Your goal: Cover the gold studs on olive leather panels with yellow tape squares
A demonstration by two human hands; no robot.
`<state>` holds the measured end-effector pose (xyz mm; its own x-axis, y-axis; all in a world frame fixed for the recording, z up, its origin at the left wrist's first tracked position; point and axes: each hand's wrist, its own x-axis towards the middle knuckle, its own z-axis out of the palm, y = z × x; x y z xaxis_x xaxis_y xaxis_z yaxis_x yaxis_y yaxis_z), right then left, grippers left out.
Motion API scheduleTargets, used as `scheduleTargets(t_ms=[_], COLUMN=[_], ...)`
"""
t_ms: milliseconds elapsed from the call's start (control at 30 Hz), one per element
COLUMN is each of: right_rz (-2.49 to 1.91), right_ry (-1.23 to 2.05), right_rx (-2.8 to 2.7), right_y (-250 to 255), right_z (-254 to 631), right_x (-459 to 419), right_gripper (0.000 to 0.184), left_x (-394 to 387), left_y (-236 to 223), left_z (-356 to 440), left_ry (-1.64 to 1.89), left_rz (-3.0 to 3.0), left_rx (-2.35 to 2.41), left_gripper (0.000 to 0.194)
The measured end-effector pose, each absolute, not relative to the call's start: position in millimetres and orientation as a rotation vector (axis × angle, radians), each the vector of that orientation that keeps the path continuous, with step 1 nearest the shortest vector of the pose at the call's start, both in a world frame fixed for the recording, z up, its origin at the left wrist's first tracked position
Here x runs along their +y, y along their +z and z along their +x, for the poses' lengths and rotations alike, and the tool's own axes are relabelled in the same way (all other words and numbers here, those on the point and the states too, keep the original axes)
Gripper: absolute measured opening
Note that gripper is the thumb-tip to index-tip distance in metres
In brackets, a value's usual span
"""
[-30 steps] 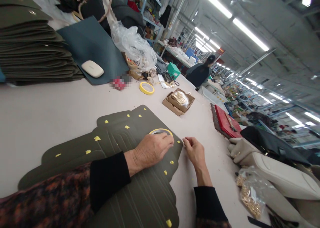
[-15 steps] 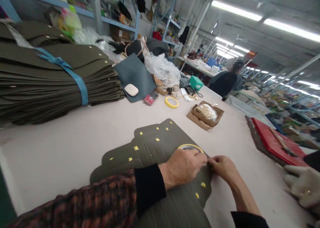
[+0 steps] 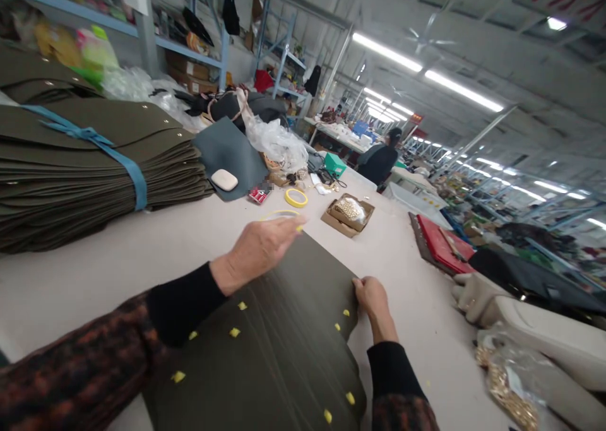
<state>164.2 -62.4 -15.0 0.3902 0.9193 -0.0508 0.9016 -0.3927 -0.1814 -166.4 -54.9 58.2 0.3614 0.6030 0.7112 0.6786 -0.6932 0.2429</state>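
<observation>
A dark olive sheet (image 3: 288,349) with scalloped edges lies on the table, dotted with several small yellow tape pieces (image 3: 235,332). My left hand (image 3: 258,248) is raised over its far edge, closed on a yellow tape roll (image 3: 283,214) whose rim shows above the fingers. A bit of yellow shows at those fingertips, blurred by motion. On the right, my right hand (image 3: 374,297) pinches the sheet's corner between thumb and finger.
At left is a tall stack of olive pieces (image 3: 95,166) bound with a blue strap (image 3: 135,175). Beyond the sheet are another tape roll (image 3: 296,197) and a cardboard box (image 3: 348,215) of gold hardware. Red pieces (image 3: 442,242) and a bag of gold chain (image 3: 509,380) lie right. A person sits farther back.
My left hand has lifted off the sheet and gone left and away with the tape roll. My right hand still pinches the sheet, which has shifted nearer. The view has turned right.
</observation>
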Motion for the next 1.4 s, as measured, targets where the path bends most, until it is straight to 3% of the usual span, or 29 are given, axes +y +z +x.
scheduleTargets(t_ms=[100, 267, 400, 533, 667, 800, 1067, 1233, 1400], right_rz=[-2.433, -2.219, -2.083, -2.078, -2.117, -2.156, -2.075, -1.938, -1.729], right_ry=[0.145, 0.148, 0.214, 0.180, 0.147, 0.162, 0.334, 0.586, 0.843], right_rx=[-1.799, -2.057, -2.209, -2.235, -2.221, -2.200, -2.199, -2.215, -2.267], right_y=[-2.1, 12.0, 3.0, -9.9, -17.3, -16.0, -4.8, 7.1, 34.5], right_z=[163.1, 151.8, 131.9, 120.1, 110.9, 93.2, 63.9, 52.7, 32.6], right_x=[-68.6, -45.7, -17.6, -0.8, 1.8, -11.3, -47.6, -72.8, -106.2], right_gripper=[0.028, 0.039, 0.045, 0.047, 0.048, 0.048, 0.051, 0.062, 0.053], left_x=[-50.4, -59.1, -101.2, -183.3, -245.5, -260.4, -268.9, -270.3, -269.2], left_y=[43.7, 14.6, 14.7, 19.7, 4.4, -19.7, -48.1, -41.4, -37.6], left_z=[-221.2, -278.9, -285.5, -272.5, -259.5, -250.5, -227.9, -226.1, -224.8], left_ry=[-0.869, -0.442, -0.580, -0.654, -0.731, -0.656, -0.875, -0.850, -0.852], left_rz=[-2.479, -2.459, -2.460, -2.845, -2.958, -2.996, -2.697, -2.726, -2.673], left_rx=[-1.450, -1.692, -1.659, -1.272, -1.103, -1.027, -1.331, -1.358, -1.418], left_gripper=[0.043, 0.037, 0.045, 0.080, 0.068, 0.061, 0.048, 0.064, 0.070])
